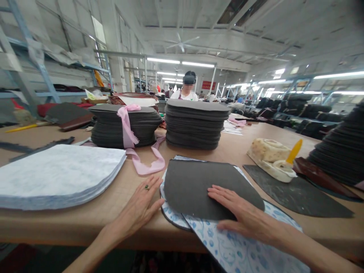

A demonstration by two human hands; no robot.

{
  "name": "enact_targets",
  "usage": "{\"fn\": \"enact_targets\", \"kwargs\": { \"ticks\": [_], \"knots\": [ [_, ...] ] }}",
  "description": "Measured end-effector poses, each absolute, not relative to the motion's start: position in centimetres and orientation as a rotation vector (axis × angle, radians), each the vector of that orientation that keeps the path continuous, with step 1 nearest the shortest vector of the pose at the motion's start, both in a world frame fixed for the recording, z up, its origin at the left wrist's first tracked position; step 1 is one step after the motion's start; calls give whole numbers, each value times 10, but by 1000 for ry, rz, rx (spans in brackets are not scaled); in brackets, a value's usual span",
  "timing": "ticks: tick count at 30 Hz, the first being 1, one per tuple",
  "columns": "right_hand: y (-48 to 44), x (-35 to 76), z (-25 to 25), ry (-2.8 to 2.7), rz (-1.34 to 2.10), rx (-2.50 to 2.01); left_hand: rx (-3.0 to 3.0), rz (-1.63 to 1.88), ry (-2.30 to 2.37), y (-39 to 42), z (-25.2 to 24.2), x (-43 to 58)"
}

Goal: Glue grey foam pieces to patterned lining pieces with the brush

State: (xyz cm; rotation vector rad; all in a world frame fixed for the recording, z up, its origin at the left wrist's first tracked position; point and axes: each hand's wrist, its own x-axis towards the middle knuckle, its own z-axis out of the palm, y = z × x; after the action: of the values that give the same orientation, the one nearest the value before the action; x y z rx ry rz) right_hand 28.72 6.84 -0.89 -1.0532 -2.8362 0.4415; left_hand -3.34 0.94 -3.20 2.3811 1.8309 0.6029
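Note:
A dark grey cut piece (193, 187) lies on top of a white fabric piece with blue flowers (227, 242) at the table's near edge. My right hand (241, 214) lies flat on the grey piece's lower right part, fingers stretched out. My left hand (140, 206), with a ring on one finger, rests flat on the bare table just left of the floral piece, its fingertips close to the piece's edge. Neither hand grips anything.
A stack of pale blue-white sheets (57, 174) sits at left. Two stacks of dark pieces (196, 123), one tied with pink ribbon (127, 129), stand behind. A glue pot with a yellow-handled brush (284, 163) is at right. A person sits across the table (85, 216).

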Motion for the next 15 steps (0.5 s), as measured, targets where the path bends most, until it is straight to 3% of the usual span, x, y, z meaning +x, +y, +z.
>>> {"fn": "enact_targets", "kwargs": {
  "ticks": [6, 9, 15],
  "knots": [
    [57, 289, -23, -2900, -233, -716, 2371, 602, 1844, 8, -34, -33],
    [57, 290, -15, -2876, -308, -640, 2315, 646, 1832, 8, -32, -34],
    [89, 305, 87, -2303, -436, -959, 1975, 1048, 1774, 11, -20, -38]
  ]
}}
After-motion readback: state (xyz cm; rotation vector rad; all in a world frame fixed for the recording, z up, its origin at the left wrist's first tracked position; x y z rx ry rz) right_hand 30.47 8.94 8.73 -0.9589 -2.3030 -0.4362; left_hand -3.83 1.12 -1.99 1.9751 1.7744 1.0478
